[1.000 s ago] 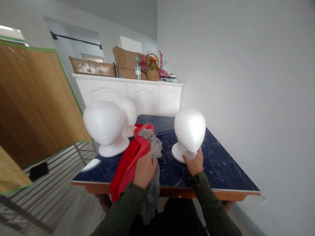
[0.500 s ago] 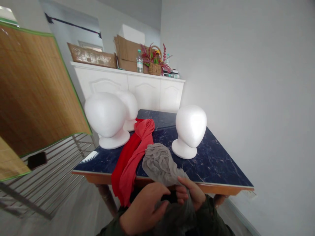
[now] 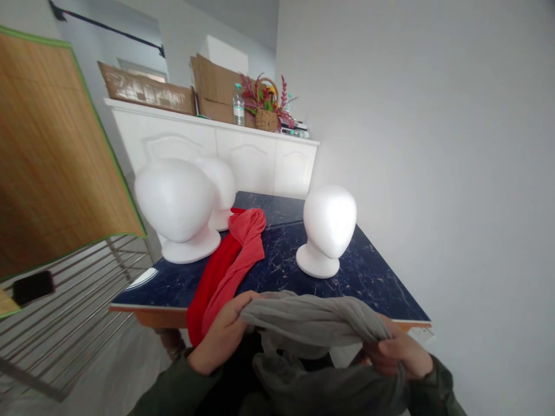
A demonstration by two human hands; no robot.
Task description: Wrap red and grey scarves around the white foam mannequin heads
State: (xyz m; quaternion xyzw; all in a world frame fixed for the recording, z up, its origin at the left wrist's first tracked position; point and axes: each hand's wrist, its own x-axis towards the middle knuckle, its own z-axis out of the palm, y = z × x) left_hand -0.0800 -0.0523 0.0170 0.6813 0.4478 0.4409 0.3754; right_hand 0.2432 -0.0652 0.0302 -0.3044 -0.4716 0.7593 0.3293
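My left hand (image 3: 223, 335) and my right hand (image 3: 396, 352) both grip a grey cloth (image 3: 312, 316), stretched between them in front of the table's near edge; more of it hangs down below. A red cloth (image 3: 232, 257) lies on the dark blue marble-patterned table (image 3: 368, 283) and droops over its front edge, just left of my left hand. A white foam head (image 3: 327, 228) stands upright on the table beyond the grey cloth. Two more white foam heads (image 3: 177, 205) stand at the table's left side.
A metal rack (image 3: 65, 323) with a dark phone (image 3: 32, 287) on it and a bamboo mat (image 3: 56, 162) stand to the left. A white sideboard (image 3: 208, 153) behind carries cardboard boxes, a bottle and a flower basket (image 3: 266, 110). A white wall runs along the right.
The grey cloth came off the table into both hands, which then moved apart and pulled it out wide. My right hand left the foam head's base.
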